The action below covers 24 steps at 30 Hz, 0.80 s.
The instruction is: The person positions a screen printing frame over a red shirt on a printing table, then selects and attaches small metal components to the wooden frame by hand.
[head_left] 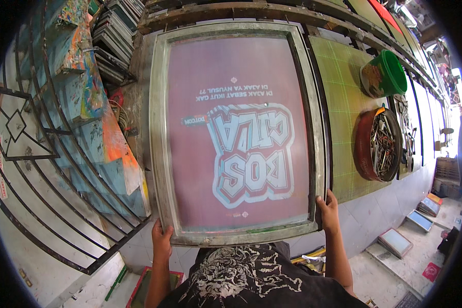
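A large screen-printing frame (159, 128) lies in front of me, its worn wooden border around a purplish mesh (200, 169). Pale stencilled lettering (254, 154) shows in the mesh, upside down from where I stand. My left hand (162, 237) grips the near left corner, thumb on top of the wood. On the right side, close to the near corner, my right hand (328, 209) is closed around the border, with its thumb on top as well. Fingers of both hands are partly hidden beneath the frame.
Right of the frame, a green bucket (382, 74) and a round red-brown tub (367, 146) full of small tools stand on a green-yellow surface (333, 108). At left are black metal bars (36, 159) and paint-stained steps (115, 138). Smaller frames (395, 241) rest on the floor, lower right.
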Tool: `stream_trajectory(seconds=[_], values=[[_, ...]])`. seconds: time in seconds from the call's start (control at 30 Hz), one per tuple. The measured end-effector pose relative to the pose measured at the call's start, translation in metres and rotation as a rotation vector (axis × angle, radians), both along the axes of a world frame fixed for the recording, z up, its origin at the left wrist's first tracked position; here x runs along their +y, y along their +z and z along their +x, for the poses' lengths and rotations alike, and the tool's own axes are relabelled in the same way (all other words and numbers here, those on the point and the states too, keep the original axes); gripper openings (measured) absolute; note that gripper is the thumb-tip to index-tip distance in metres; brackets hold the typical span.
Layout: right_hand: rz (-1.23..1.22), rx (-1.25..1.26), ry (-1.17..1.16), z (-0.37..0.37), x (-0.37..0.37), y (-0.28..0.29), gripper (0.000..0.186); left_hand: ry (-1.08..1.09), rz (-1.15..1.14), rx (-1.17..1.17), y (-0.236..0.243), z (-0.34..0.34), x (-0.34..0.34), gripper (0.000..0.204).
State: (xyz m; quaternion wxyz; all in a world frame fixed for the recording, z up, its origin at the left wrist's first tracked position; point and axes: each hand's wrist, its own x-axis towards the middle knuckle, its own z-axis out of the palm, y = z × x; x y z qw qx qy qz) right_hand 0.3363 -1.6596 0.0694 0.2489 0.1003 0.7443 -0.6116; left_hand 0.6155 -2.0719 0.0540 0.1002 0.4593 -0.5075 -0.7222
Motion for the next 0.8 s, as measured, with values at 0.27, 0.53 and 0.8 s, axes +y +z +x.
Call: stream_trajectory(seconds=[0.27,0.53,0.8], values=[[0.028,0.016,-0.008,-0.001,-0.006,0.005,0.036,-0.034,0.007,-0.024,0.011,-0.008,0.0,0.048],[0.09,-0.012,0.014,-0.003,-0.005,0.01,0.04,-0.502,-0.855,-0.115,0.062,-0.095,-0.057,0.068],[0.136,0.029,0.059,-0.025,-0.006,0.01,0.044,-1.099,-1.345,0.161,0.048,-0.363,-0.055,0.066]])
